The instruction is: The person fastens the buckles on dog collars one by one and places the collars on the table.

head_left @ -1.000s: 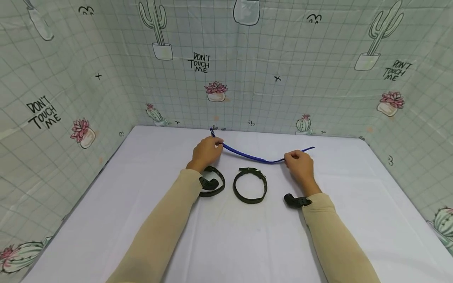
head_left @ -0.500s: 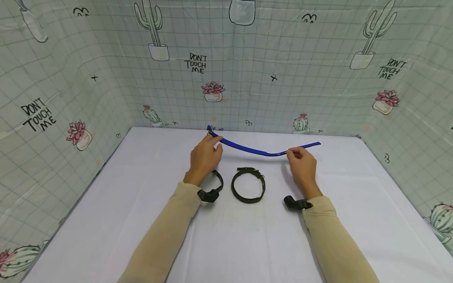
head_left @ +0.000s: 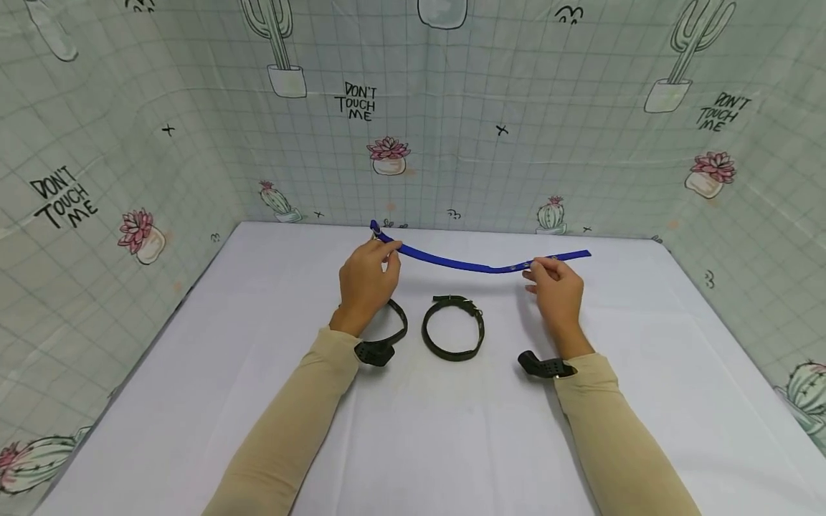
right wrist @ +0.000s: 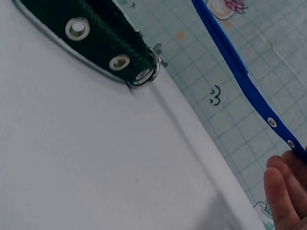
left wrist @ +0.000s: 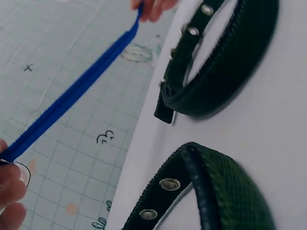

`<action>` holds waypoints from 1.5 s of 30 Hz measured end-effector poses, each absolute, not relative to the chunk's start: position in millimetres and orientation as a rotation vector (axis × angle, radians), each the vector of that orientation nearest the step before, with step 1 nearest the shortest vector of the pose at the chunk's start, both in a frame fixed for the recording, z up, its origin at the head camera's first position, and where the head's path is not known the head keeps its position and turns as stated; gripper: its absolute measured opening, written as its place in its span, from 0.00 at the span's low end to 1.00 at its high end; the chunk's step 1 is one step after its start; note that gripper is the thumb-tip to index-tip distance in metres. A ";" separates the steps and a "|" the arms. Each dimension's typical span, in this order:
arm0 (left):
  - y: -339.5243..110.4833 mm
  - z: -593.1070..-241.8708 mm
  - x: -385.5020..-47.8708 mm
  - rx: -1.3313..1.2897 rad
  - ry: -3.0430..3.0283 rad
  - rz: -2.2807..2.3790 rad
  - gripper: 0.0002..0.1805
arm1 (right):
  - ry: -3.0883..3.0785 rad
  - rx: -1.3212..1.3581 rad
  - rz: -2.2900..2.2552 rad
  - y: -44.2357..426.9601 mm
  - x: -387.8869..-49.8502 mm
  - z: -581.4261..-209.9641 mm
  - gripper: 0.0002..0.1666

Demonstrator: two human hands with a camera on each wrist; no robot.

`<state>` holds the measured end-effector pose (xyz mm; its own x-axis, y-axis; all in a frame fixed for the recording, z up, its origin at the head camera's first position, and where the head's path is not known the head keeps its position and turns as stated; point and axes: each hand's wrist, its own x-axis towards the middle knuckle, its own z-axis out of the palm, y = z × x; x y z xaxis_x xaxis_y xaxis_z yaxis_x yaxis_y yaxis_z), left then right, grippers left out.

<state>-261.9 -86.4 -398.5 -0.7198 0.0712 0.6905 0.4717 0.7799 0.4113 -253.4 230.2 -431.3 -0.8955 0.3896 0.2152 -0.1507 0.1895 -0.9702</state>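
Note:
A blue strap point(head_left: 452, 264) hangs in a shallow sag between the two hands above the far part of the table. The left hand point(head_left: 368, 281) pinches it near the end with the metal buckle. Near its other end, where metal eyelets show, the right hand point(head_left: 560, 297) pinches it, with the tip sticking out to the right. In the right wrist view two eyelets on the blue strap point(right wrist: 259, 105) lie close to the fingers point(right wrist: 280, 191). The left wrist view shows the blue strap point(left wrist: 72, 96) stretched between both hands.
On the white table point(head_left: 439, 430) lies a dark green looped collar point(head_left: 426, 337) between the forearms. A second dark green collar point(head_left: 403, 322) is partly hidden behind the left wrist. A patterned cloth point(head_left: 452, 107) stands behind the table and along its sides.
Both hands have lifted the blue strap a little and moved slightly apart with it, away from the two green collars. More of its right end and eyelets show.

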 end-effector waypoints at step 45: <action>-92.4 -404.0 -260.1 -0.078 -1.811 -2.272 0.19 | -1.421 -0.373 2.321 224.2 -243.3 -428.2 0.24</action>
<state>-260.1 -92.4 -404.0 -0.9712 -0.1487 0.1860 0.2145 -0.2067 0.9546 -243.3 224.2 -428.2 -0.8875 0.4604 -0.0215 -0.1902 -0.4083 -0.8928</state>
